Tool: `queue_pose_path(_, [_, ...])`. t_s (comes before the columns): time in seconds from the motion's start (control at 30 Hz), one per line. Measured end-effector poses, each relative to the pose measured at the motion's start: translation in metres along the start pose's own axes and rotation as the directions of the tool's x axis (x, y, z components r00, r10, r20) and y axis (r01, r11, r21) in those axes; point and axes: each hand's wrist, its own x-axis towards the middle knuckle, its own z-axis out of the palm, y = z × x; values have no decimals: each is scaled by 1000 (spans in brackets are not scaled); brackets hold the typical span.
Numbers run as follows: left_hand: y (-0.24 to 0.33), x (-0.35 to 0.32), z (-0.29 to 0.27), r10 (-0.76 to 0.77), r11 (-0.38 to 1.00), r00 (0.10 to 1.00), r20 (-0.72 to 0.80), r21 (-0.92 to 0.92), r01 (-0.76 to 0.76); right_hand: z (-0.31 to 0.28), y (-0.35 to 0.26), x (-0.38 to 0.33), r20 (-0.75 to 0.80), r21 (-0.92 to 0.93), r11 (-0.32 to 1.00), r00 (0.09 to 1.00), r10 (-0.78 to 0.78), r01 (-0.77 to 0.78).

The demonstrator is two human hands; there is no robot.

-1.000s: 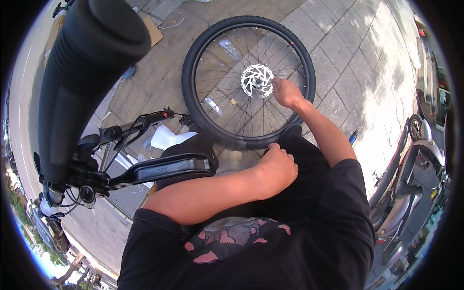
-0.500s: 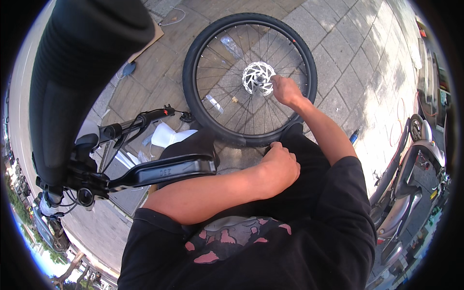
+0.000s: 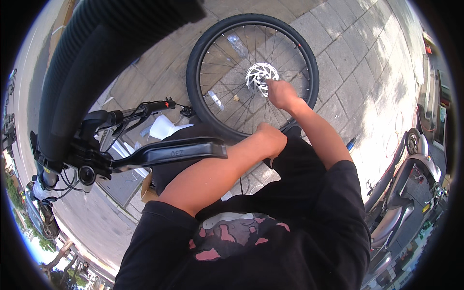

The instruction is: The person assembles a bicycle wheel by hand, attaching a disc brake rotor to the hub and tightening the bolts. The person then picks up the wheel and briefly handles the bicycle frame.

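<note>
At far centre, the wheel [image 3: 252, 76] points its axle [image 3: 263, 79] toward the person [image 3: 256, 256]; the right hand [image 3: 282, 94] curls at it, the left hand [image 3: 271, 140] beside the tyre [image 3: 193, 72], both grips unclear.

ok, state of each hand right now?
Left hand: curled near the tyre; grip hidden, can't tell.
Right hand: curled at the brake disc; can't tell if holding anything.

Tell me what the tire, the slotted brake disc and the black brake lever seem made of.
Tire: likely rubber, matte black with a dull surface.
Brake disc: most likely metal, perhaps steel, bright silvery around its cut-outs.
Brake lever: smooth, black, with a soft sheen; coated metal or hard plastic, the look leaves it open.
</note>
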Motion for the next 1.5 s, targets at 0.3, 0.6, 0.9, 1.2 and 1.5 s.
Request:
queue_pose_path(0.3, [-114,104,46,-385,-634,923,-7,-725,-270,-23,-29,1,212,-384,914,976,-56,136])
queue_pose_path(0.6, [-158,180,63,-114,-910,943,-313,-349,-226,-31,-21,17,613,614,270,663,430,-742])
queue_pose_path(0.9, [-126,160,32,-338,-891,937,87,-350,-289,-39,5,-24,98,-400,883,969,-225,246])
queue_pose_path(1.2, [-159,198,81,-246,-891,957,-153,-354,-285,8,-29,-14,601,750,-8,676,427,-661])
queue_pose_path(1.5, [-154,191,68,-127,-977,946,-298,-127,-171,-26,-22,-30,14,-446,861,964,-267,245])
